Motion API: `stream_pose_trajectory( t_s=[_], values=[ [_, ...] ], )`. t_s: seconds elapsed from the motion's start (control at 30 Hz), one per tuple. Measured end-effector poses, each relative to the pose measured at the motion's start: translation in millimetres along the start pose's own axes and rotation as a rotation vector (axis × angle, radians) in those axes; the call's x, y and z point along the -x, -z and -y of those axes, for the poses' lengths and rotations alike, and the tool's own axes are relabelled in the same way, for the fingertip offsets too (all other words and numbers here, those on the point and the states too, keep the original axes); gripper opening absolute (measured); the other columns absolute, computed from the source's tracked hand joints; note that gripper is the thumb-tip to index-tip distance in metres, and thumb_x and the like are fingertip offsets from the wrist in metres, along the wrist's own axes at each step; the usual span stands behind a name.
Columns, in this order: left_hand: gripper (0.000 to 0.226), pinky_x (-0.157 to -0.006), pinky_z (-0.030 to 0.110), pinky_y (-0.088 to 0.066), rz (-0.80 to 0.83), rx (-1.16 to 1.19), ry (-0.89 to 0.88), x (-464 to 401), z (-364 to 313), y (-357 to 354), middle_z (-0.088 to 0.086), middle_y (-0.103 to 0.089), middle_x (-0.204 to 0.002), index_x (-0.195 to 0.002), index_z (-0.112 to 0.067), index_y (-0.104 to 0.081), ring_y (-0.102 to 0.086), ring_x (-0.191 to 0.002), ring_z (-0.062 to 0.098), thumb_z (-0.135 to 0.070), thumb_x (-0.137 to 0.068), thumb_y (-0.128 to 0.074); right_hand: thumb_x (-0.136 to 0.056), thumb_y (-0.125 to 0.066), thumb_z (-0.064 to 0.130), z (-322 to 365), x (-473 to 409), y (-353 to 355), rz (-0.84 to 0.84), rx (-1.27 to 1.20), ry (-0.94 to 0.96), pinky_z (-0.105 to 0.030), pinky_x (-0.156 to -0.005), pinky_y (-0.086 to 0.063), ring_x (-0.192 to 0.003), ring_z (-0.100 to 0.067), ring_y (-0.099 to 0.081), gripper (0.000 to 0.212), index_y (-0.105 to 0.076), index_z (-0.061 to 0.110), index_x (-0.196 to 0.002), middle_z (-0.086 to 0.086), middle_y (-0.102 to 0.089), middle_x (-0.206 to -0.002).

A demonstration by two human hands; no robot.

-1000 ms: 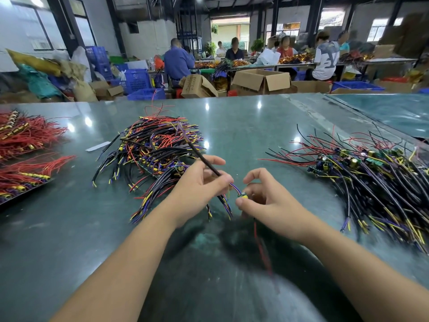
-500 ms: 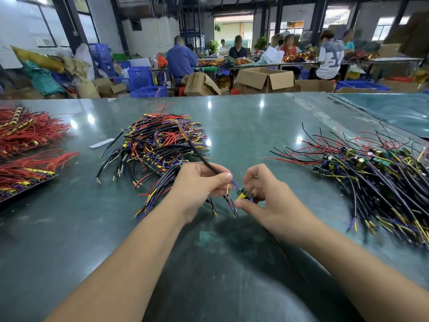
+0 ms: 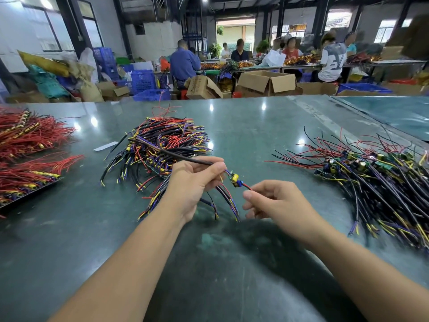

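Observation:
My left hand point(image 3: 195, 184) pinches a dark sleeved wire point(image 3: 185, 158) that runs up and left over the middle pile. At its near end hangs a small circuit board point(image 3: 234, 179) with a yellow part and a blue part, just past my left fingertips. A red wire point(image 3: 247, 187) leaves the board to the right, and my right hand point(image 3: 276, 202) pinches that wire's end with curled fingers. Both hands hover above the green table point(image 3: 243, 126).
A pile of black, red, purple and yellow wires point(image 3: 162, 145) lies behind my left hand. Another pile with boards point(image 3: 371, 177) covers the right side. Red wire bundles point(image 3: 27, 135) sit on a tray at the left. Cardboard boxes point(image 3: 267, 82) and seated people are beyond the far edge.
My hands have drawn apart. The small board, earlier between my right fingertips, now hangs exposed between the hands, and my right hand has slid right along the red wire.

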State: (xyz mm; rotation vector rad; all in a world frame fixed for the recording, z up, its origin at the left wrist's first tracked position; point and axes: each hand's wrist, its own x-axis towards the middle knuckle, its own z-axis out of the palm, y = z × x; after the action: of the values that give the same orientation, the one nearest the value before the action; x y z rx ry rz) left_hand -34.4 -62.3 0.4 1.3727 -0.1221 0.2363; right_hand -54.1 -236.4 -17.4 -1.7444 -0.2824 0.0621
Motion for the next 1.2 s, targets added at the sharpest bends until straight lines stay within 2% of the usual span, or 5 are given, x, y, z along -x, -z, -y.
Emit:
stream_pose_trajectory(
  t_s=[0.53,0.8,0.97,1.1,1.2],
  values=[
    [0.017,-0.073,0.028,-0.057,0.218,-0.029,0.046,8,8,-3,0.011,-0.074,-0.088,-0.087,-0.016,-0.075,-0.072,-0.084,0.023,-0.01,-0.09,-0.059,-0.092,-0.058,0.012,6,0,3,-0.036,-0.181,-0.058,-0.017,-0.054,-0.045,-0.053,-0.01,-0.053,0.016,-0.066,0.007,-0.08,-0.004,-0.068,-0.068],
    [0.017,-0.069,0.026,-0.057,0.247,-0.014,0.037,9,7,-2,0.01,-0.074,-0.081,-0.083,-0.015,-0.074,-0.072,-0.076,0.019,-0.009,-0.089,-0.059,-0.091,-0.05,0.003,11,0,11,0.165,-0.311,-0.169,-0.018,-0.053,-0.046,-0.056,-0.017,-0.059,0.02,-0.063,0.002,-0.077,-0.014,-0.067,-0.068],
    [0.014,-0.065,0.025,-0.056,0.297,0.095,0.079,9,5,0,0.009,-0.073,-0.078,-0.081,-0.014,-0.075,-0.071,-0.072,0.017,-0.02,-0.075,-0.064,-0.078,-0.061,0.016,16,3,22,0.351,-0.357,-0.163,-0.02,-0.057,-0.047,-0.059,-0.018,-0.061,0.014,-0.07,0.008,-0.072,-0.014,-0.067,-0.071],
    [0.014,-0.065,0.025,-0.057,0.292,0.135,0.098,6,6,1,0.008,-0.074,-0.077,-0.078,-0.014,-0.076,-0.072,-0.07,0.017,-0.016,-0.075,-0.062,-0.09,-0.059,0.011,10,0,20,0.173,-0.082,-0.038,-0.02,-0.06,-0.046,-0.058,-0.013,-0.059,0.016,-0.067,0.007,-0.077,-0.008,-0.068,-0.07],
    [0.016,-0.065,0.025,-0.057,0.244,0.142,0.098,4,7,1,0.007,-0.074,-0.075,-0.075,-0.015,-0.077,-0.072,-0.069,0.017,-0.015,-0.075,-0.061,-0.091,-0.057,0.007,8,-1,14,0.072,-0.149,-0.037,-0.016,-0.054,-0.045,-0.056,-0.009,-0.058,0.014,-0.066,0.008,-0.081,-0.005,-0.069,-0.069]
  ],
)
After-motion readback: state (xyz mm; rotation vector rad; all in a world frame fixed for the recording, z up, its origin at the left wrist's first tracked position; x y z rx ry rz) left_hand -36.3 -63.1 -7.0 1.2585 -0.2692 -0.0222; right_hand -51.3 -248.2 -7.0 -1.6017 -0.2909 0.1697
